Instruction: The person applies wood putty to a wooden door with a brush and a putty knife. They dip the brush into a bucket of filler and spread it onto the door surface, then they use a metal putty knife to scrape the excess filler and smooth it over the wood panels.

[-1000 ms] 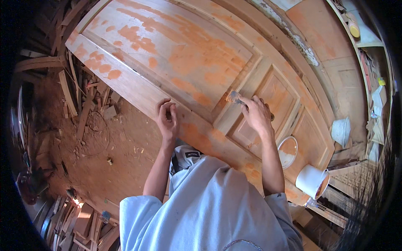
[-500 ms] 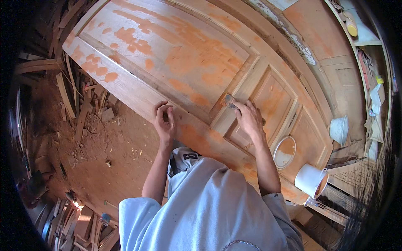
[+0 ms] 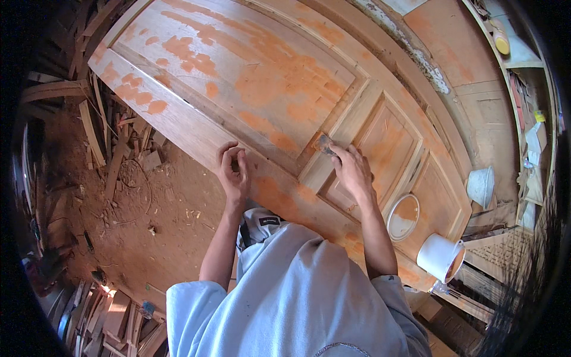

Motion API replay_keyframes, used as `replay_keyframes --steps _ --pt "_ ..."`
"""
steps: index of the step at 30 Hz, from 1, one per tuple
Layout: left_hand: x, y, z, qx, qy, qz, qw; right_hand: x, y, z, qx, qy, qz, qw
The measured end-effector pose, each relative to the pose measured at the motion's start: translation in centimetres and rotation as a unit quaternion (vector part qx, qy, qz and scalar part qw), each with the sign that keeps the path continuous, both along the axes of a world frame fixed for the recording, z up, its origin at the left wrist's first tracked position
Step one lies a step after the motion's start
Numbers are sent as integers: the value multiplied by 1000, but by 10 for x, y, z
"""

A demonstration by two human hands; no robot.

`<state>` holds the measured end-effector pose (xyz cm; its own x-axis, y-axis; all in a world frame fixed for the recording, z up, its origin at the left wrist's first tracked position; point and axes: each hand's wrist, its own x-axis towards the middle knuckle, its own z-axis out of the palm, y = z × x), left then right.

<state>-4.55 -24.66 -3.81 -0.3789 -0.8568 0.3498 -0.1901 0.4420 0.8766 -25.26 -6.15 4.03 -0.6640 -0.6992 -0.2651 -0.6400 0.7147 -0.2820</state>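
Observation:
A wooden panel door (image 3: 196, 116) lies in front of me, blotched with orange filler. My right hand (image 3: 355, 175) grips a small putty knife (image 3: 323, 143), whose filler-stained blade rests at the lower corner of the large panel, beside the cross rail. Over the door's near edge, my left hand (image 3: 233, 169) hovers with loosely bent fingers, apart and holding nothing. To the right of my right forearm, a round white lid (image 3: 407, 229) with orange filler on it lies on the door. Beyond it, a white bucket (image 3: 433, 254) with orange filler inside sits tipped toward the right.
Scrap wood (image 3: 122, 160) is heaped on the dirt floor (image 3: 172, 238) to the left, with more offcuts at lower left. A pale blue-grey pail (image 3: 480, 185) stands past the door's right end. Shelves (image 3: 524, 62) holding a bottle (image 3: 501, 43) and other items line the far right.
Very little differs. The putty knife and my right hand have shifted slightly left; my left hand stays nearly still.

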Motion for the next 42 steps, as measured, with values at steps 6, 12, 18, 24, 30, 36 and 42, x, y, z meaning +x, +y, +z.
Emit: replay_keyframes --steps 6,12,18,24,30,36,42 --pt "0 4 13 104 10 8 994 -16 -3 36 -83 -93 -18 992" --pt "1 1 8 48 -5 1 999 -44 -13 45 44 -129 -55 989" --pt "2 2 7 99 3 15 995 -52 -21 24 118 -119 47 985" --pt "3 3 4 97 8 26 995 -49 -16 9 78 -186 51 978" --pt "3 2 2 92 13 19 995 -36 -14 6 29 -177 40 983" --pt "4 0 1 65 -1 16 998 -28 -3 16 -35 -185 -42 981" --pt "4 2 4 68 -8 3 998 -11 5 29 -86 -247 -50 964"
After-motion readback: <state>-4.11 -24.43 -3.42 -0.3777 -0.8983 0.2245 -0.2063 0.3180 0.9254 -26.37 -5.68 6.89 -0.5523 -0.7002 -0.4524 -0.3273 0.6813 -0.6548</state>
